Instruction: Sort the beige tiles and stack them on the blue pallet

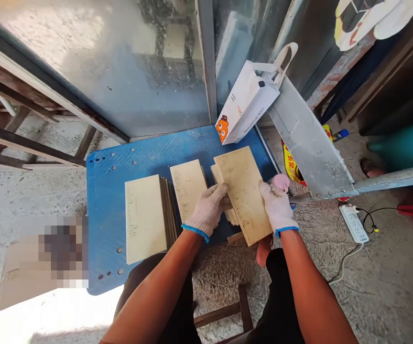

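Note:
Between my two gloved hands is a flat, cream-coloured rectangular board (245,196), tilted and raised above the blue table. Its left edge is gripped by my left hand (206,208), thumb on top. My right hand (277,205) grips the opposite edge, also with its thumb on the upper face. Under the board, a third stack (232,217) of similar boards is mostly hidden. To the left stand two more stacks, a middle one (188,184) partly behind my left hand and a taller one (145,215). Both white knit gloves have blue cuffs.
A blue table (102,205) with holes carries the stacks and a white paper bag (249,105). Behind it rises a metal-framed glass panel (156,95). On the right are a metal bracket (307,138), a pink round object (281,182) and a power strip (353,223) on the floor.

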{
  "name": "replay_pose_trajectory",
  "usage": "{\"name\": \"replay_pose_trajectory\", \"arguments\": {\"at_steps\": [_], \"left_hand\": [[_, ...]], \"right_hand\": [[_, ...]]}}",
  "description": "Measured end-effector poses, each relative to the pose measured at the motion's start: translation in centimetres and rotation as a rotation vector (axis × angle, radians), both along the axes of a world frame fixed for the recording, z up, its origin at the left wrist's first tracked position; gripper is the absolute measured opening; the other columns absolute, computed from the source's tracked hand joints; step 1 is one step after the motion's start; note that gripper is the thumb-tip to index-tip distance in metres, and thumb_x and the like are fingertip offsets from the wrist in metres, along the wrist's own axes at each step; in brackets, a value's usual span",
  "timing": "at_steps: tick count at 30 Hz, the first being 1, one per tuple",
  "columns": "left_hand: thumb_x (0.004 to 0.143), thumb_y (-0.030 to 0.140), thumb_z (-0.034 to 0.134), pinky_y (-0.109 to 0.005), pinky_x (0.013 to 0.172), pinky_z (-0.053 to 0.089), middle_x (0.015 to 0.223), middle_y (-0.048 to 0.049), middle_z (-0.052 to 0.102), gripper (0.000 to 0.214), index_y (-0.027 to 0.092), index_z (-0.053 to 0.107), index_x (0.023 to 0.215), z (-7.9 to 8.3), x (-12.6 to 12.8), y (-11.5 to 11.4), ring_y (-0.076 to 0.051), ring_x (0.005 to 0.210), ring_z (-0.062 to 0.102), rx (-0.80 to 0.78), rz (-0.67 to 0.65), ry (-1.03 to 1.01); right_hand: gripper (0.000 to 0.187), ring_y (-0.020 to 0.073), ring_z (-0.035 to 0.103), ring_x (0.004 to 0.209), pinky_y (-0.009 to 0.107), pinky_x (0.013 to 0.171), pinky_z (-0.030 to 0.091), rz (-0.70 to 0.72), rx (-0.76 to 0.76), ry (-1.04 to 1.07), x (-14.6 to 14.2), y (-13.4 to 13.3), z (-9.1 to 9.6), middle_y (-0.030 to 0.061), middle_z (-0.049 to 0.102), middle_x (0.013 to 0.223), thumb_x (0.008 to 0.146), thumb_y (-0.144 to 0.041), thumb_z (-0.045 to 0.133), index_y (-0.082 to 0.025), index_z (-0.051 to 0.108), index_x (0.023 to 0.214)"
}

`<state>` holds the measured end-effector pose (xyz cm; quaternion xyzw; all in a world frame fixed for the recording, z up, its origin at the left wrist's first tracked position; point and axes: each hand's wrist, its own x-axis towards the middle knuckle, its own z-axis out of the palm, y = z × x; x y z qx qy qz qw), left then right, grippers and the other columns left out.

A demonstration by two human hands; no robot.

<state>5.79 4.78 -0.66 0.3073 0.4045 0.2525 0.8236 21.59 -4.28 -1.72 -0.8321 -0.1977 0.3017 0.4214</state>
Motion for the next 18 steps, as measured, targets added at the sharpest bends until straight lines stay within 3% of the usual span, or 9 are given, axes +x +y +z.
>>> {"name": "replay_pose_trajectory", "arguments": {"at_steps": [5,11,18], "left_hand": [[0.078,0.034,0.072,-0.038,0.079,0.06,0.092,-0.0116,0.074,0.032,0.013,0.066,0.101,-1.2,0.3,-2.1,-0.025,0.088,0.072,-0.095,0.012,-0.058],[0.088,0.021,0.056,-0.043,0.088,0.058,0.095,-0.0131,0.074,0.015,0.013,0.064,0.099,-3.1,0.0,-3.9,-0.026,0.096,0.071,-0.248,0.12,0.001],[0.092,0.015,0.047,-0.037,0.086,0.059,0.097,-0.0083,0.074,0.033,0.02,0.058,0.123,-4.7,0.0,-3.8,-0.022,0.091,0.072,-0.361,0.324,0.259]], "right_hand": [[0.047,0.0135,0.037,0.056,0.027,0.056,0.031,0.02,-0.076,-0.033,0.1,-0.6,0.2,-0.0045,0.043,0.053,0.079,-0.063,0.051,-0.022,0.049,0.057],[0.036,0.0164,0.045,0.063,0.028,0.058,0.032,0.152,-0.217,-0.012,-0.4,-1.3,0.7,-0.0014,0.055,0.065,0.08,-0.058,0.053,-0.024,0.063,0.073],[0.037,0.013,0.037,0.057,0.027,0.056,0.026,0.186,-0.093,-0.102,1.0,-1.1,1.8,-0.0047,0.044,0.058,0.082,-0.054,0.052,-0.023,0.049,0.061]]}}
